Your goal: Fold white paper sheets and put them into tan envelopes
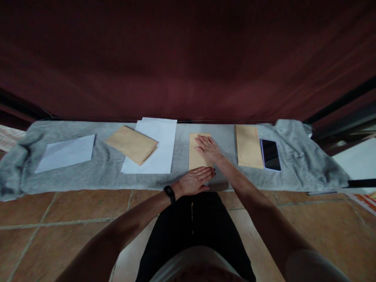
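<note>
Head camera is showing a kraft envelope [197, 158] lying midway along the grey cloth-covered surface [299, 156], partly hidden: the right grip [208, 148] is resting flat across it, the left grip [196, 181] is lying over its near end, both with fingers outstretched. Reddish print [123, 132] is marking the left envelope pile [133, 145], too small to read. White sheets [165, 145] are lying beneath; a smartphone [270, 155] is sitting rightward.

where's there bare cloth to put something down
Roomiest: the grey cloth right of the phone, though rumpled. Narrower: between the left white paper and the slanted brown envelopes; between the white sheets and the middle envelope. Crowded: that envelope, right hand on it, left hand at its near end; also the right-hand envelopes close beside the phone.
</note>
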